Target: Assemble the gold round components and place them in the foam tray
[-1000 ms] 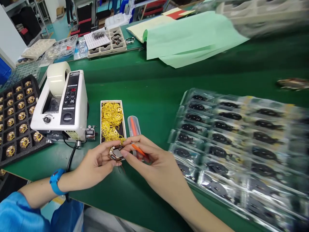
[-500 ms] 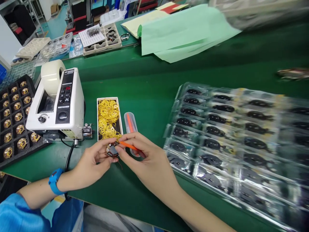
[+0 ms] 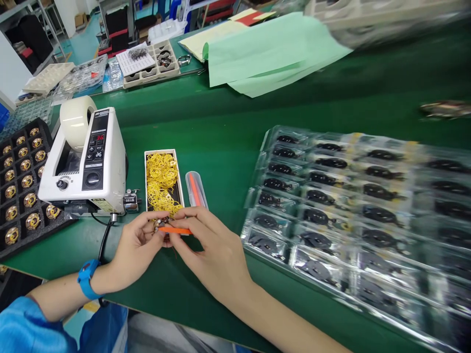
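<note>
Small round part: the metal-and-dark part (image 3: 161, 223) is held up at the near end of the white box (image 3: 160, 151); whether it sits over the rim or just short of it cannot be told.
Left hand: on the box's near left, the left hand (image 3: 134, 250) pinches the part between thumb and fingers.
Right hand: on the box's near right, the right hand (image 3: 217, 255) pinches an orange stick (image 3: 176, 230), its fingertips close around the part as well; whether they grip it is hidden.
Orange stick, just changed: half a second ago it slanted at the part's upper edge; now it lies nearly level across the near side, pointing toward the left thumb. The part's grey face, plain then, is mostly out of sight. The work seems to have shifted to another spot on the part, probably fine adjusting.
Yellow rings: a tangled heap (image 3: 162, 171) fills most of the box.
Clear case: just right of the box, the case (image 3: 200, 189) has something orange inside.
Tape dispenser: left of the box, the dispenser (image 3: 81, 157) shows red digits; beyond it stands a foam tray (image 3: 44, 229) of gold pieces (image 3: 30, 200).
Plastic trays: well right of the box, trays (image 3: 272, 262) bear black parts (image 3: 320, 197).
</note>
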Demonstrator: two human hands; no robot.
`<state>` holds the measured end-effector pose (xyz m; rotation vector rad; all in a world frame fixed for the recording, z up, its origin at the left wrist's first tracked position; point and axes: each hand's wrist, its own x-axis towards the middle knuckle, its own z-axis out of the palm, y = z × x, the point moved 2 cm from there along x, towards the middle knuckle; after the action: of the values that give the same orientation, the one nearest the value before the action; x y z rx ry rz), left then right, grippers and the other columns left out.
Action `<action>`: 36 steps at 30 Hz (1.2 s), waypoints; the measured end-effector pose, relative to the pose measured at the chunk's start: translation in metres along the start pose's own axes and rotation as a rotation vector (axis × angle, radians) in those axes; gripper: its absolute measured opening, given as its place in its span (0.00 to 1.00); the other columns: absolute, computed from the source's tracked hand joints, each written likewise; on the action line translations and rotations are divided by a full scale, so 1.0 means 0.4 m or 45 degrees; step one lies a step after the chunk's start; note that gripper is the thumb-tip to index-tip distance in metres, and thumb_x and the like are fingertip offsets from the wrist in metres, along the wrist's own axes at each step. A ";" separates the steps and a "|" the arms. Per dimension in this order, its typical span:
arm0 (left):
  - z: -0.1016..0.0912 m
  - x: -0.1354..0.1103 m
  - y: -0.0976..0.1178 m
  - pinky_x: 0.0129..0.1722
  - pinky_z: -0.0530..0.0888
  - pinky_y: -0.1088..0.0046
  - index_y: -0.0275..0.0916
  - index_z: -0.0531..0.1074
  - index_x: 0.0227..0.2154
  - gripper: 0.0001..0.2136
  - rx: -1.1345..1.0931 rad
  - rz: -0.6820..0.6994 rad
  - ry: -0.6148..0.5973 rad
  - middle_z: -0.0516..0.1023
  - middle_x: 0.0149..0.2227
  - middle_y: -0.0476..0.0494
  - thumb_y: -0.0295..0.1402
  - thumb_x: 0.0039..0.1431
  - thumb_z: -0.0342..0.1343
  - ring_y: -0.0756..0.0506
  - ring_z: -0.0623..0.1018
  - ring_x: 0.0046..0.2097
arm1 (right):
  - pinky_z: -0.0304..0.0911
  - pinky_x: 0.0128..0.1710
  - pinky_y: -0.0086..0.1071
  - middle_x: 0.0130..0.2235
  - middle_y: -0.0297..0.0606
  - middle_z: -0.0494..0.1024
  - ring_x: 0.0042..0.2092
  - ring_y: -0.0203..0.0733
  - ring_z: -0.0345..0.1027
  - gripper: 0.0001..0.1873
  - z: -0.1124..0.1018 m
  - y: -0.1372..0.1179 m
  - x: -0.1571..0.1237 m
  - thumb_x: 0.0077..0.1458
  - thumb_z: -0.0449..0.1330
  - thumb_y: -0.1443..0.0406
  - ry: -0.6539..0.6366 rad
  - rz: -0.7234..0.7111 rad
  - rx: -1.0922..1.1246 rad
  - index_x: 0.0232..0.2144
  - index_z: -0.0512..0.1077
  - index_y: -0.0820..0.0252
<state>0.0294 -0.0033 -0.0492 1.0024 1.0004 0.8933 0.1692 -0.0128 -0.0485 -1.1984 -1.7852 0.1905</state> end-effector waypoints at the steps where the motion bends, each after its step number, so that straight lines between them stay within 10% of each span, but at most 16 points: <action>1: -0.001 0.001 0.000 0.37 0.79 0.73 0.37 0.73 0.42 0.14 -0.011 -0.008 0.023 0.81 0.33 0.47 0.35 0.53 0.63 0.49 0.80 0.35 | 0.67 0.27 0.28 0.33 0.39 0.75 0.33 0.39 0.73 0.05 -0.001 -0.001 -0.001 0.60 0.56 0.70 0.028 -0.049 -0.051 0.31 0.70 0.61; 6: -0.003 0.006 0.003 0.34 0.79 0.77 0.37 0.74 0.39 0.15 -0.130 -0.037 0.086 0.80 0.28 0.50 0.38 0.51 0.66 0.53 0.78 0.29 | 0.64 0.24 0.26 0.36 0.40 0.75 0.34 0.38 0.71 0.05 -0.004 0.015 0.005 0.59 0.58 0.67 -0.062 0.100 0.090 0.39 0.70 0.61; 14: 0.010 -0.005 0.005 0.33 0.78 0.80 0.36 0.74 0.37 0.17 -0.152 -0.029 0.071 0.79 0.28 0.50 0.42 0.49 0.66 0.54 0.77 0.29 | 0.54 0.20 0.26 0.25 0.29 0.63 0.24 0.32 0.55 0.11 0.000 0.022 0.019 0.57 0.57 0.68 -0.329 0.432 0.511 0.23 0.64 0.57; 20: 0.000 0.003 0.005 0.37 0.76 0.74 0.37 0.70 0.36 0.07 0.161 0.035 -0.009 0.77 0.31 0.47 0.32 0.56 0.59 0.50 0.78 0.34 | 0.60 0.23 0.25 0.27 0.33 0.69 0.27 0.34 0.65 0.11 -0.007 0.010 0.022 0.59 0.54 0.71 -0.241 0.178 0.293 0.25 0.64 0.58; 25: -0.011 0.004 0.046 0.32 0.71 0.76 0.36 0.73 0.29 0.06 0.579 0.354 0.001 0.72 0.32 0.47 0.21 0.47 0.55 0.50 0.73 0.33 | 0.60 0.22 0.29 0.29 0.39 0.77 0.26 0.36 0.68 0.04 -0.044 -0.028 -0.004 0.59 0.57 0.71 0.059 -0.475 -0.178 0.35 0.71 0.61; 29: -0.015 0.012 0.052 0.29 0.68 0.77 0.37 0.67 0.22 0.04 0.446 0.163 0.075 0.69 0.24 0.52 0.24 0.44 0.57 0.52 0.70 0.27 | 0.54 0.19 0.31 0.22 0.31 0.76 0.21 0.33 0.61 0.06 -0.060 -0.060 -0.038 0.54 0.62 0.72 -0.005 -0.883 -0.279 0.32 0.77 0.57; 36: -0.004 0.009 0.025 0.23 0.70 0.79 0.38 0.63 0.27 0.17 -0.024 -0.199 -0.006 0.73 0.19 0.54 0.39 0.45 0.67 0.53 0.74 0.21 | 0.58 0.22 0.30 0.31 0.41 0.81 0.23 0.35 0.66 0.07 -0.040 -0.029 -0.011 0.59 0.58 0.72 0.150 -0.484 -0.465 0.35 0.75 0.58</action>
<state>0.0276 0.0032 -0.0411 0.8967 1.0493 0.7693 0.1745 -0.0278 -0.0359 -1.0626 -1.9544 -0.4347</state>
